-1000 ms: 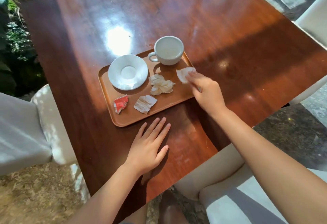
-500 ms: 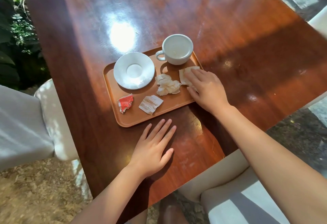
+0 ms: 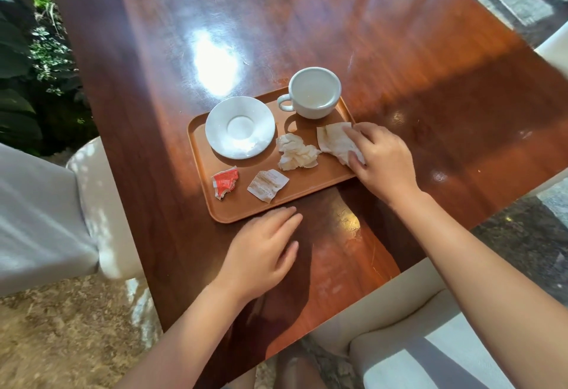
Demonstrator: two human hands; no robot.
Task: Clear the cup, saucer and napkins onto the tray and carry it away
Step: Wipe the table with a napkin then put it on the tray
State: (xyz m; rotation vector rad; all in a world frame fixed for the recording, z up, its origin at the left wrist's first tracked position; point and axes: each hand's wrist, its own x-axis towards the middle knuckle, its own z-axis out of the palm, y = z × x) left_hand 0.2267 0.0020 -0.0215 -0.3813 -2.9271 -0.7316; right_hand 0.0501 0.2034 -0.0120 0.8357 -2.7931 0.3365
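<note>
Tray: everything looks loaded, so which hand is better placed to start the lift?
Probably the right hand: it already lies over the tray's right edge, touching the flat napkin. The left hand rests flat on the table, just short of the near rim. A level carry likely needs both.

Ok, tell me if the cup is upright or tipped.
Upright: the cup stands on the tray, its open mouth facing up, handle out sideways.

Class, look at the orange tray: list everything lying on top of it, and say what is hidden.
On the tray: saucer, cup, crumpled napkin, red wrapper, paper slip, flat napkin. The right hand covers the flat napkin's edge and the tray's corner.
</note>
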